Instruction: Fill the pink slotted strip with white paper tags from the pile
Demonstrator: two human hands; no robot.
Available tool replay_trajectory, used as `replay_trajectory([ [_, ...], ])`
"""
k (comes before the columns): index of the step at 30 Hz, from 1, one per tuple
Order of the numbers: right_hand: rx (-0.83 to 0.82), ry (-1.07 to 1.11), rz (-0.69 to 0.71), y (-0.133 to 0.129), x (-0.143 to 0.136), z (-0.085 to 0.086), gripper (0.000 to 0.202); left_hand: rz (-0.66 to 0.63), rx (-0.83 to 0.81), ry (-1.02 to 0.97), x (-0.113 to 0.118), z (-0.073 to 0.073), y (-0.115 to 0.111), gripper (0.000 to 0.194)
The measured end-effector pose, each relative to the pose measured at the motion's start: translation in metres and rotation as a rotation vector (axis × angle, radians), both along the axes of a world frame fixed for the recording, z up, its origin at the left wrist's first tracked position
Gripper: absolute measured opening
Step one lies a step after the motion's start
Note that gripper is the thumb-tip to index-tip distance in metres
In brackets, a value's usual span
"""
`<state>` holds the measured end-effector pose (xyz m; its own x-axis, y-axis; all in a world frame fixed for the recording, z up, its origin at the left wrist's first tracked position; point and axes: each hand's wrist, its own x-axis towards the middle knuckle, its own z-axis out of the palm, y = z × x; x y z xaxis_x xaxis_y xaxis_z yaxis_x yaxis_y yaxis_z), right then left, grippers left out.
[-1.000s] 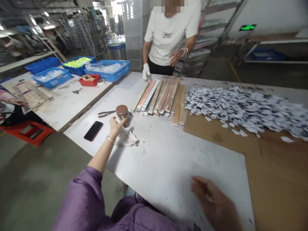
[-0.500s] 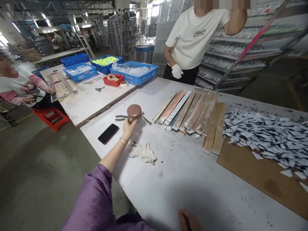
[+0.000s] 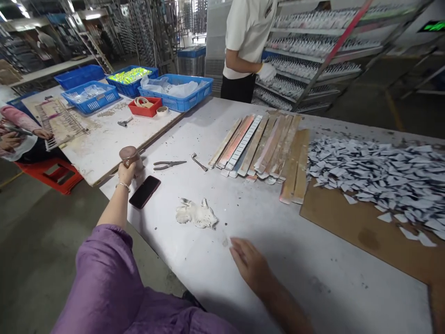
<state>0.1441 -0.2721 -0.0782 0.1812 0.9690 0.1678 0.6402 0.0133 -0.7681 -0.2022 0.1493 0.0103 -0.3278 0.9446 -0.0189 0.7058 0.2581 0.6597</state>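
Low in the frame, right of centre, the right hand (image 3: 251, 263) lies palm down on the grey table (image 3: 295, 273), fingers loosely spread and holding nothing. Just beyond it, toward the middle of the frame, sits a crumpled white glove (image 3: 196, 215), and left of that a black phone (image 3: 144, 192) lies flat near the table's edge. At centre left the left hand (image 3: 126, 174), reaching out of a purple sleeve (image 3: 104, 283), is closed around the lower part of a brown cup (image 3: 130, 156), lifted just off the table's left edge. By its look the cup is stiff and smooth-walled, probably light, and best gripped around the body as now; whether anything is inside cannot be seen. Farther on lie pliers (image 3: 169, 164), a small metal hook (image 3: 199, 162) and a row of long flat strips (image 3: 260, 146), with a heap of small white cut pieces (image 3: 375, 169) at right on brown cardboard (image 3: 368, 232). At top, a person in a white shirt (image 3: 247, 28) is cut off above the shoulders; blue crates (image 3: 175, 93) stand at upper left, their contents hard to make out.
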Motion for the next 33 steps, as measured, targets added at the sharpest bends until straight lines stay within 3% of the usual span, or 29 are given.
replay_trajectory([
  [4, -0.010, 0.058, 0.223, 0.079, 0.001, -0.011, 0.045, 0.114, -0.013, 0.050, 0.006, 0.004, -0.014, 0.054],
  [7, -0.106, 0.112, 0.251, 0.112, -0.003, -0.018, 0.042, 0.100, 0.155, 0.181, 0.027, 0.010, -0.046, 0.053],
  [9, -0.107, 0.208, 0.172, 0.119, -0.005, -0.008, 0.033, -0.134, 0.249, 0.119, 0.053, 0.015, -0.087, 0.033],
  [11, -0.030, 0.311, 0.117, 0.118, -0.005, 0.018, 0.029, -0.458, 0.117, -0.183, 0.088, 0.023, -0.143, 0.022],
  [13, 0.038, 0.309, 0.135, 0.111, -0.002, 0.056, 0.027, -0.760, -0.089, -0.420, 0.126, 0.036, -0.200, 0.040],
  [16, -0.042, 0.252, 0.166, 0.096, 0.010, 0.119, 0.026, -0.919, -0.356, -0.652, 0.174, 0.055, -0.263, 0.053],
  [19, -0.276, 0.176, 0.101, 0.076, 0.030, 0.168, 0.019, -1.005, -0.420, -0.765, 0.203, 0.066, -0.286, 0.054],
  [22, -0.458, 0.177, 0.032, 0.049, 0.049, 0.197, 0.012, -1.139, -0.500, -0.838, 0.222, 0.069, -0.291, 0.043],
  [24, -0.346, 0.140, 0.021, 0.028, 0.057, 0.207, 0.017, -1.173, -0.547, -0.820, 0.236, 0.072, -0.300, 0.034],
  [27, 0.190, -0.087, 0.048, -0.007, 0.057, 0.210, 0.013, -1.147, -0.612, -0.847, 0.261, 0.081, -0.328, 0.025],
  [29, 0.433, -0.203, 0.099, -0.029, 0.052, 0.203, 0.012, -1.099, -0.629, -0.904, 0.279, 0.089, -0.351, 0.022],
  [33, 0.519, -0.454, -0.056, -0.070, 0.052, 0.173, 0.030, -0.914, -0.649, -0.920, 0.311, 0.092, -0.384, 0.018],
])
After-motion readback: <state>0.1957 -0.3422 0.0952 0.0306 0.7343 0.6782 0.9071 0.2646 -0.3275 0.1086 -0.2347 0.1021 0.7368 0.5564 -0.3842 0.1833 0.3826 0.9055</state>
